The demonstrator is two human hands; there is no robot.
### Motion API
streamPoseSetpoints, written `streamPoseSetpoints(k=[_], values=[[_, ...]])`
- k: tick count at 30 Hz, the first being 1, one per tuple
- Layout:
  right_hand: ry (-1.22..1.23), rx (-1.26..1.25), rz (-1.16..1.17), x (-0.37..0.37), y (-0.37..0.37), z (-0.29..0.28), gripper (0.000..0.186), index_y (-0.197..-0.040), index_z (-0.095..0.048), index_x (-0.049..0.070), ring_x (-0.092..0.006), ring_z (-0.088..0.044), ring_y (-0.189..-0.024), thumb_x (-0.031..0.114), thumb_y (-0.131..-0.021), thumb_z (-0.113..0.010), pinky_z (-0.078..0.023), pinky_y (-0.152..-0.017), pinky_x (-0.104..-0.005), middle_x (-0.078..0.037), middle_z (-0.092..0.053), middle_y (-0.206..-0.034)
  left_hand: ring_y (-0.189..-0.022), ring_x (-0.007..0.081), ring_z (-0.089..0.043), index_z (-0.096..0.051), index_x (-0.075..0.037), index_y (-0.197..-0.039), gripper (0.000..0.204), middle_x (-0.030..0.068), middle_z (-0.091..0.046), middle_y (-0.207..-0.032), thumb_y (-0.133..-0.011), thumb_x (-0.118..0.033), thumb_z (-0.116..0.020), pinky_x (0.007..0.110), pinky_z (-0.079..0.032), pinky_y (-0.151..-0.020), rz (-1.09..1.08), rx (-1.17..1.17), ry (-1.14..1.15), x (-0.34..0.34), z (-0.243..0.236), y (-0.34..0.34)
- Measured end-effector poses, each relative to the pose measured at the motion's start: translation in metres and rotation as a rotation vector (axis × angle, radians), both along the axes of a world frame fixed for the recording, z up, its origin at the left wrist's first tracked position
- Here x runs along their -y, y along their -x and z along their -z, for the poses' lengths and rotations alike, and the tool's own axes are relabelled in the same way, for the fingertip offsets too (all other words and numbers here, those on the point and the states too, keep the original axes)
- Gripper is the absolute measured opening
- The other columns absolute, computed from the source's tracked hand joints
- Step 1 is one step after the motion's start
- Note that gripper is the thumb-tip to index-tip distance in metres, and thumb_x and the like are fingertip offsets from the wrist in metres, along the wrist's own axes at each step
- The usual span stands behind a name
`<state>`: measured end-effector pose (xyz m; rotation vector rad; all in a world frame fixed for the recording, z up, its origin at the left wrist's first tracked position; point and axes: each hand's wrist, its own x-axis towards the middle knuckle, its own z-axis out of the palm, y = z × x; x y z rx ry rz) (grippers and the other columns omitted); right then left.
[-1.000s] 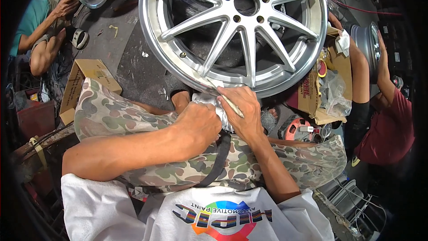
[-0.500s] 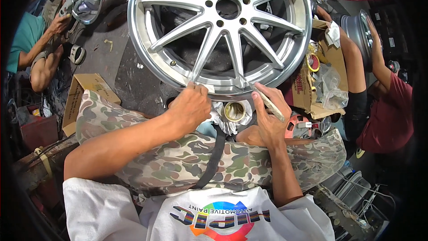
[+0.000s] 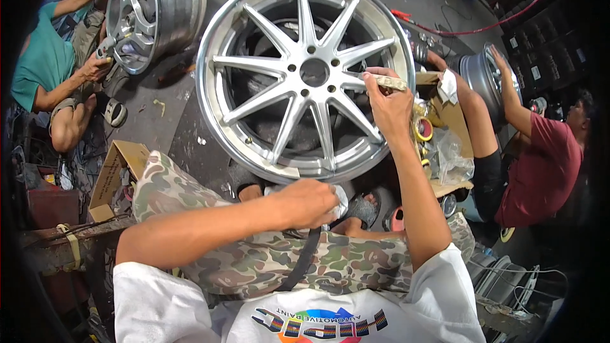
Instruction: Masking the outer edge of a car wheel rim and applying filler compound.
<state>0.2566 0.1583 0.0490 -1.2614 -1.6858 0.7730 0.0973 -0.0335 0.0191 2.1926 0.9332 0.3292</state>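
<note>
A silver multi-spoke wheel rim (image 3: 314, 98) with a polished lip lies face up in front of me. My right hand (image 3: 389, 105) is over its right spokes, closed around a thin knife with a pale, wrapped handle (image 3: 389, 82); the blade is hard to make out. Below the near lip, above my lap, my left hand (image 3: 309, 203) is closed in a fist, its fingertips turned out of sight. A crumpled white bundle (image 3: 341, 202) shows just past its knuckles. A small pale strip (image 3: 290, 172) sits on the near lip.
An open cardboard box (image 3: 459, 117) with tape rolls and plastic stands right of the rim. Another carton (image 3: 114, 181) is at my left. Co-workers in teal (image 3: 47, 57) and dark red (image 3: 546, 168) handle other rims. A red hose (image 3: 470, 30) crosses the floor behind.
My right hand has lifted from the near lip to the rim's right spokes with the knife. My left hand has left the lip and drawn back toward my lap. The view has shifted.
</note>
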Motion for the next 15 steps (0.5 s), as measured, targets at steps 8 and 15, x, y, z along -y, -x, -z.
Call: streamPoseSetpoints(k=[8, 15], values=[[-0.114, 0.245, -0.086, -0.06, 0.034, 0.035, 0.022, -0.099, -0.076, -0.002, -0.0381, -0.074, -0.082, 0.018, -0.09, -0.08, -0.057, -0.078, -0.0439, -0.021, -0.076, -0.087, -0.081, 0.0448, -0.073, -0.071, 0.003, -0.084, 0.025, 0.0227, -0.071, -0.085, -0.091, -0.021, -0.076, 0.053, -0.058, -0.07, -0.034, -0.09, -0.132, 0.003, 0.006, 0.018], [-0.112, 0.316, -0.068, -0.05, 0.018, 0.027, 0.05, -0.123, -0.072, -0.002, -0.0329, -0.068, -0.087, 0.032, -0.088, -0.086, -0.055, -0.082, -0.0444, -0.018, -0.071, -0.099, -0.089, 0.0431, -0.073, -0.075, -0.002, -0.094, 0.031, 0.0199, -0.074, -0.091, -0.094, -0.033, -0.076, 0.052, -0.059, -0.08, -0.243, -0.132, -0.172, -0.035, -0.024, 0.052]])
